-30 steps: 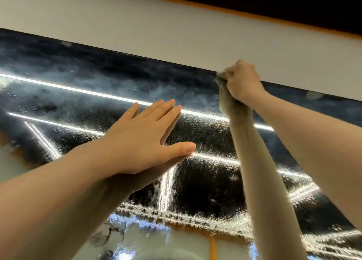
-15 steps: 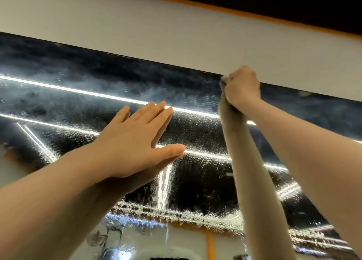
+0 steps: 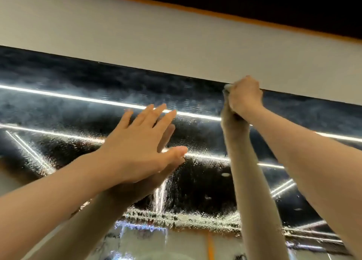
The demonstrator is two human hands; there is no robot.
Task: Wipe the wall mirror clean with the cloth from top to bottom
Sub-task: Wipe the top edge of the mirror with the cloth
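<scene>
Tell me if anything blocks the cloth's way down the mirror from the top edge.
Nothing visible does. The right hand holds the cloth at the mirror's top edge; the glass straight below shows only droplets and reflections. The left hand rests flat on the glass well off to the left.

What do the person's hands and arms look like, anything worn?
Both forearms are bare as far as the frame shows: no sleeves, gloves, watch or bands in view. The left hand has no visible rings. The right hand shows none on its visible side either. Both arms are doubled by reflections in the wet mirror.
</scene>
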